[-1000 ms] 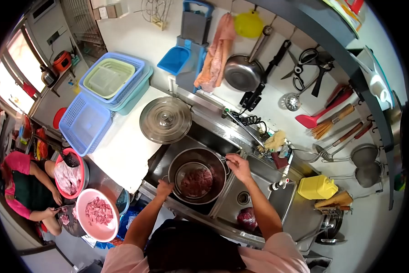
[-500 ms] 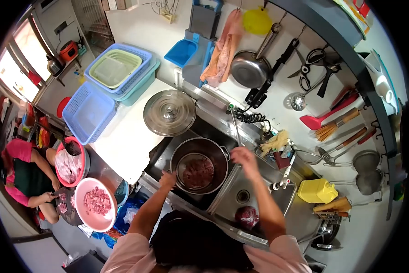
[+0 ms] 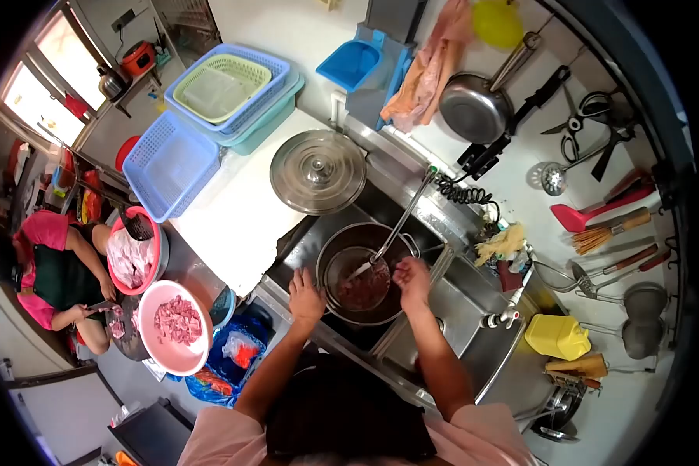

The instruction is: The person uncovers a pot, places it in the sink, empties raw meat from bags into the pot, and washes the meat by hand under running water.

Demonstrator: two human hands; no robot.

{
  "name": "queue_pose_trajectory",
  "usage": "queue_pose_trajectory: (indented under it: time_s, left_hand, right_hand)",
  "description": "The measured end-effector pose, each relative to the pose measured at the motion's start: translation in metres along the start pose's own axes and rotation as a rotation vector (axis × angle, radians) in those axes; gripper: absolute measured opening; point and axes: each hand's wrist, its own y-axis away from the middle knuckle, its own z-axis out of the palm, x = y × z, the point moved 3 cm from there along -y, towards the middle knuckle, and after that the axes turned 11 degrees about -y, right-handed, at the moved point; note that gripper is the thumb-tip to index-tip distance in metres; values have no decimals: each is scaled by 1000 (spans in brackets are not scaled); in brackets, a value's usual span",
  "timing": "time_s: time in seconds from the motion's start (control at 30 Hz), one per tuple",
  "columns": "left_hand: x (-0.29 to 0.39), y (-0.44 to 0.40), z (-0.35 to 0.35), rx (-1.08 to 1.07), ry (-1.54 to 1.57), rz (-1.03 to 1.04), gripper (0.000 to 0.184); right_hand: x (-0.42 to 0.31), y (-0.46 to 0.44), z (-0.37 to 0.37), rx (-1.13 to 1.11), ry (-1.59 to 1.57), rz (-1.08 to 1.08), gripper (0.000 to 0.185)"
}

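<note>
A deep metal pot (image 3: 327, 256) stands in the left sink basin (image 3: 291, 268), holding pieces of dark red meat (image 3: 362, 291) in reddish liquid. The faucet spout (image 3: 402, 221) reaches over it, with a whitish stream at its end. At the pot's left side is my left hand (image 3: 306, 297), open, fingers stretched out and holding nothing. My right hand (image 3: 413, 284) is by the right rim near the loop handle, its fingers loosely bent and apart; nothing shows in it. The round lid (image 3: 318, 175) lies at the back edge of the sink.
Baskets (image 3: 170, 167) stand on the white counter (image 3: 237, 217). At left, another person (image 3: 62, 264) cuts meat with a knife beside a pink basin (image 3: 202, 353) of meat chunks. Utensils and a pan (image 3: 474, 109) hang on the wall. A yellow jug (image 3: 555, 338) stands right of the sink.
The faucet spout has swung left over the pot. My left hand has come off the pot's left handle and opened. My right hand has moved from beside the faucet down to the pot's right rim.
</note>
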Motion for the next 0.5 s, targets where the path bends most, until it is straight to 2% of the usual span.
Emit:
queue_pose_trajectory:
  time_s: [0.03,0.07,0.1,0.13,0.17,0.2,0.23,0.33,0.43,0.5]
  left_hand:
    - [2,-7,2,13,151,8,54]
    - [6,-15,5,29,303,18,52]
    - [13,-19,8,-47,425,11,49]
    - [21,-24,8,-120,546,2,45]
    - [31,-30,4,-194,668,-7,42]
    - [39,-35,-4,-378,835,-177,39]
    - [43,-38,8,-406,879,-190,41]
    - [53,-32,81,-441,1034,-265,50]
    - [66,-30,114,-605,1027,-483,53]
    - [77,-33,119,-623,1072,-499,54]
  right_hand:
    - [27,-15,-8,91,17,200,16]
    - [59,-32,-12,19,-109,345,16]
    - [93,-51,-16,-53,-237,489,17]
    - [128,-82,-20,16,-207,562,18]
    - [141,-97,-13,-215,-271,540,21]
    - [169,-132,-23,-511,-459,647,23]
    - [190,-157,-34,-807,-649,745,26]
    - [192,-135,-3,-156,49,458,26]
    - [205,-202,-41,-546,1398,-421,29]
    - [198,-211,-30,-408,1570,-391,29]
